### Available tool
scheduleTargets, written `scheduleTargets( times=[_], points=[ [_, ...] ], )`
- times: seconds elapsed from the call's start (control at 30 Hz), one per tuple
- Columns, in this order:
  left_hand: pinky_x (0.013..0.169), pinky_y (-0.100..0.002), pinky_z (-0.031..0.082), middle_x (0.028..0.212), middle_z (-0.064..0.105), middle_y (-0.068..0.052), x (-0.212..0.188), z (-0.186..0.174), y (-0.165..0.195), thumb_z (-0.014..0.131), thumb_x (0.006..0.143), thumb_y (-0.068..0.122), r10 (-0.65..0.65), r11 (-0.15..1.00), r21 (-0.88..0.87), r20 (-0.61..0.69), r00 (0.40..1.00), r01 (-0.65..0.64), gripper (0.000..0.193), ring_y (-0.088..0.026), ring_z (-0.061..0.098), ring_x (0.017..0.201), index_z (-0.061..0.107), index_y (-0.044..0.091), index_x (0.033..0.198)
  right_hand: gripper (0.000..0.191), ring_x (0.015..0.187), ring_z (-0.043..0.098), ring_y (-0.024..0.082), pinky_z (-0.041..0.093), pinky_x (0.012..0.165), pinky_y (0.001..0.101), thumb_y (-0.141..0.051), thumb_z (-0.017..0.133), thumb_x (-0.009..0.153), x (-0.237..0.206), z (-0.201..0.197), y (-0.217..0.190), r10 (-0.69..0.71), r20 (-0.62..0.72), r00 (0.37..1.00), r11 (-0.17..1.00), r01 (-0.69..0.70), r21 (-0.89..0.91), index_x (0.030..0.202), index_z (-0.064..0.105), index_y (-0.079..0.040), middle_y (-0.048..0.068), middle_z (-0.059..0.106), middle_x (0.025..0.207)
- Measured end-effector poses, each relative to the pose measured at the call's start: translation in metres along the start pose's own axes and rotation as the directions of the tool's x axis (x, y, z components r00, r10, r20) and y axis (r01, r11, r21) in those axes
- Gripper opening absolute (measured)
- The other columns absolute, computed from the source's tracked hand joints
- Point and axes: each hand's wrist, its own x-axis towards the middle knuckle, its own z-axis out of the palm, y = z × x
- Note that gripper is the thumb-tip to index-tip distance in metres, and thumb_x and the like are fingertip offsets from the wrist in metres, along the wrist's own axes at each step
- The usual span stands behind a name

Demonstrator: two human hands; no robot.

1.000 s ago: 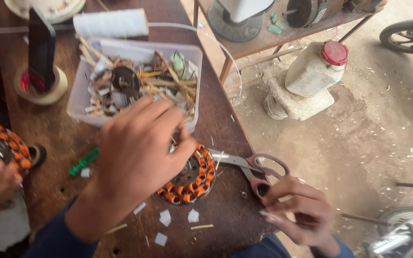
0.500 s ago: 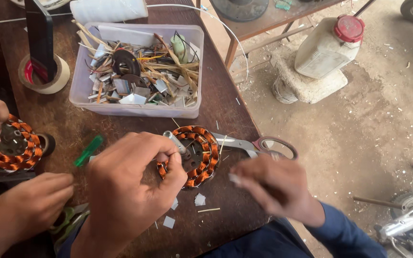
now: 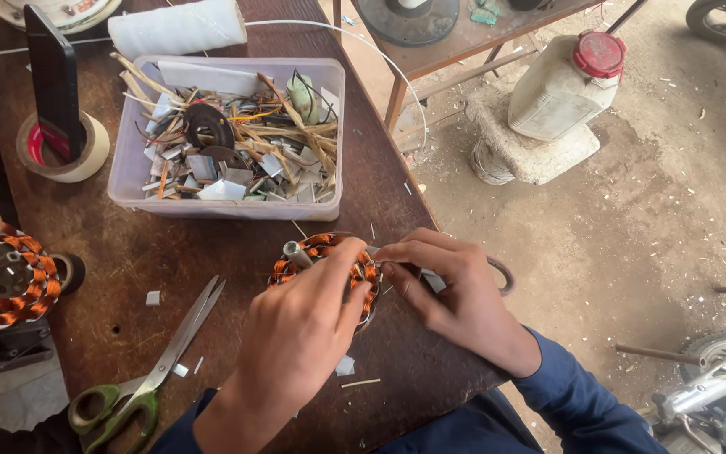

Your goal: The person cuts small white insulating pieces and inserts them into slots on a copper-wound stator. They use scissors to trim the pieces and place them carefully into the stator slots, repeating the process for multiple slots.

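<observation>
Head view: round orange copper-wound stator (image 3: 323, 252) lies flat just below the clear plastic scrap box (image 3: 228, 208); my left hand (image 3: 296, 336) grips its near rim, my right hand (image 3: 455, 294) pinches its right edge.

left hand (image 3: 300, 336) curled, right hand (image 3: 455, 290) pinching

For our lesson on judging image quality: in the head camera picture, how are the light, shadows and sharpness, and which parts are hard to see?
Head view: soft even daylight, faint shadows; left hand and right hand are sharp on the orange copper-wound round stator; the clear plastic scrap tub is crisp; straight lines bend near the edges; the dark bottom-left corner loses detail.
</observation>
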Motion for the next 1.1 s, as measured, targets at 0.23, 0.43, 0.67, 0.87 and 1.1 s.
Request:
scheduleTargets(
  times=[0.23, 0.43, 0.67, 0.87, 1.1],
  points=[
    [0.061, -0.037, 0.057, 0.088, 0.075, -0.011, 0.002, 0.010, -0.004, 0.071, 0.092, 0.009, 0.020, 0.999, 0.034, 0.011, 1.000, -0.020, 0.020, -0.025, 0.074, 0.072, 0.068, 0.002, 0.111, 0.024, 0.087, 0.075, 0.022, 0.059, 0.074, 0.0307, 0.001, 0.070, 0.087, 0.002, 0.002, 0.005, -0.078, -0.003, 0.997, 0.997, 0.078, 0.007, 0.111, 0.072, -0.002, 0.012, 0.073, 0.100],
    [0.063, -0.037, 0.056, 0.090, 0.076, -0.009, 0.002, 0.004, -0.003, 0.074, 0.085, 0.006, 0.059, 0.998, 0.020, -0.073, 0.996, -0.058, 0.015, -0.025, 0.073, 0.074, 0.071, 0.004, 0.100, 0.021, 0.082, 0.078, 0.019, 0.059, 0.072, 0.0296, -0.003, 0.077, 0.084, 0.000, 0.004, 0.008, 0.058, -0.065, 0.996, 0.997, -0.055, 0.056, 0.104, 0.070, -0.001, 0.009, 0.077, 0.097],
    [0.065, -0.035, 0.056, 0.088, 0.074, -0.008, 0.004, -0.005, 0.002, 0.076, 0.085, 0.004, 0.075, 0.990, -0.107, -0.145, 0.987, -0.091, 0.014, -0.024, 0.074, 0.076, 0.068, 0.006, 0.096, 0.014, 0.086, 0.076, 0.018, 0.058, 0.075, 0.0297, -0.002, 0.076, 0.087, 0.001, 0.004, 0.011, -0.033, -0.015, 0.999, 0.996, 0.034, 0.080, 0.100, 0.074, -0.001, 0.010, 0.076, 0.095],
    [0.062, -0.033, 0.057, 0.086, 0.073, -0.007, 0.006, -0.005, 0.000, 0.077, 0.087, 0.003, 0.026, 0.975, -0.214, -0.172, 0.985, -0.064, 0.012, -0.022, 0.075, 0.075, 0.068, 0.006, 0.094, 0.013, 0.080, 0.070, 0.015, 0.054, 0.070, 0.0274, -0.004, 0.075, 0.090, 0.001, 0.005, 0.014, 0.038, 0.107, 0.994, 0.975, -0.060, 0.214, 0.102, 0.076, 0.001, 0.008, 0.074, 0.092],
    [0.062, -0.033, 0.057, 0.088, 0.073, -0.009, 0.005, -0.007, -0.005, 0.076, 0.086, 0.002, -0.005, 0.963, -0.266, -0.210, 0.978, -0.052, 0.013, -0.025, 0.074, 0.077, 0.068, 0.004, 0.096, 0.018, 0.095, 0.069, 0.014, 0.054, 0.082, 0.0265, -0.004, 0.067, 0.097, 0.001, 0.004, 0.019, 0.026, 0.234, 0.972, 0.905, -0.123, 0.408, 0.111, 0.073, 0.005, 0.009, 0.073, 0.104]
  ],
)
